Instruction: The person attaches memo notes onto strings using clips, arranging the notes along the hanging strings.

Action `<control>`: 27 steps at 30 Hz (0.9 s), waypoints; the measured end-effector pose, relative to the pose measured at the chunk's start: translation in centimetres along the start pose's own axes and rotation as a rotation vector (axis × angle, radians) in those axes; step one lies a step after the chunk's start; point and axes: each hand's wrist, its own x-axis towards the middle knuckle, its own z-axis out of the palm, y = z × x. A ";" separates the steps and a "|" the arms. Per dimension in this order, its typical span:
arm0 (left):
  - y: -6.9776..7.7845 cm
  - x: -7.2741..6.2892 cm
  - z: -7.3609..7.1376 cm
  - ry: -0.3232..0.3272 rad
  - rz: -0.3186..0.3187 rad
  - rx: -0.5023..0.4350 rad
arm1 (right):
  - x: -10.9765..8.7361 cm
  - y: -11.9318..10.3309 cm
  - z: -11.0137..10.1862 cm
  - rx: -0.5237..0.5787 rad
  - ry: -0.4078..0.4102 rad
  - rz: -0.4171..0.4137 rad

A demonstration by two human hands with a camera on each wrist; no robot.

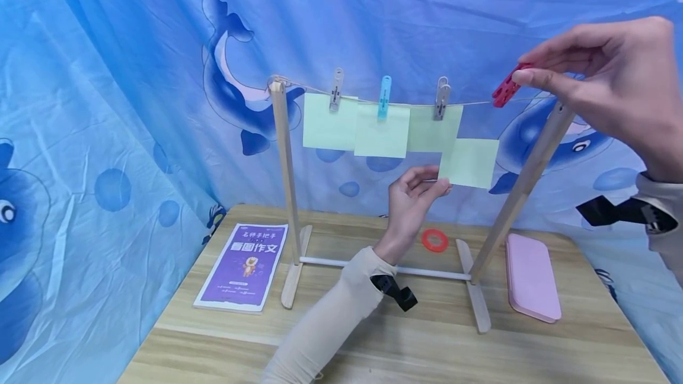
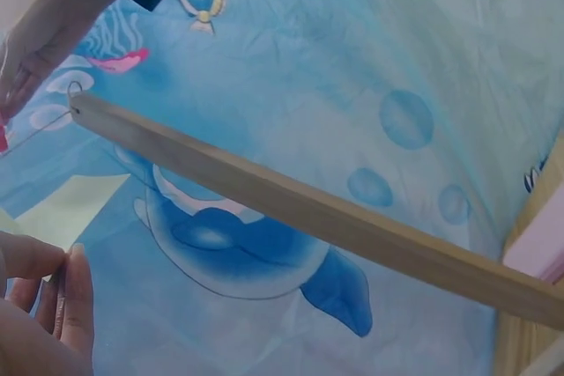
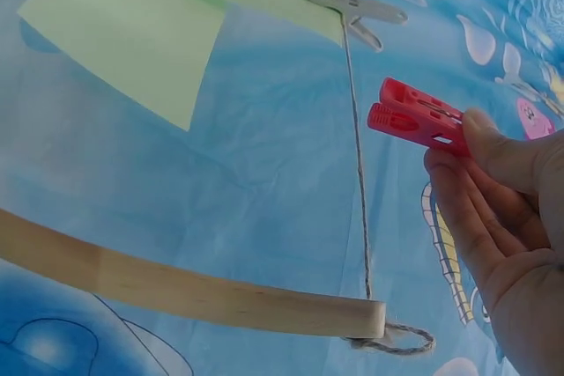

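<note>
My left hand (image 1: 413,200) pinches a pale green paper square (image 1: 471,163) by its lower left corner, below the string. In my right hand (image 1: 619,76) a red clothespin (image 1: 507,86) is held between thumb and fingertips, close to the string (image 3: 356,147) near the right post. The right wrist view shows this red clothespin (image 3: 419,117) apart from the string. Three more green squares hang on the string from a grey clothespin (image 1: 336,90), a blue clothespin (image 1: 384,97) and another grey clothespin (image 1: 441,98). The held square overlaps the lower corner of the rightmost hanging one.
The string runs between a left wooden post (image 1: 285,165) and a right wooden post (image 1: 525,194), joined low down by a white rod (image 1: 434,274). On the table (image 1: 224,348) lie a purple book (image 1: 245,265), a red ring (image 1: 434,240) and a pink case (image 1: 532,277).
</note>
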 end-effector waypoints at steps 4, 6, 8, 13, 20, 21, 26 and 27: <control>0.2 0.3 0.4 0.004 -0.003 -0.029 | 0.5 -0.1 0.1 -0.005 -0.025 0.000; 0.4 0.4 0.7 0.010 0.000 -0.044 | 0.7 -0.2 0.2 -0.007 -0.036 -0.006; 0.5 0.6 1.0 0.014 0.009 -0.057 | 1.0 -0.3 0.4 -0.015 -0.047 -0.012; 0.7 1.1 1.7 0.022 0.017 -0.095 | 1.3 -0.3 1.0 -0.034 -0.064 -0.030; 1.0 1.3 2.2 0.028 0.006 -0.111 | 1.4 -0.4 1.3 -0.038 -0.077 -0.038; 1.1 1.3 2.2 0.025 0.003 -0.113 | 1.4 -0.3 1.3 -0.038 -0.081 -0.036; 1.4 1.3 2.7 0.037 -0.002 -0.131 | 1.3 0.0 1.5 -0.036 -0.109 -0.046; 1.5 1.3 2.8 0.040 -0.003 -0.132 | 1.2 0.1 1.5 -0.036 -0.113 -0.054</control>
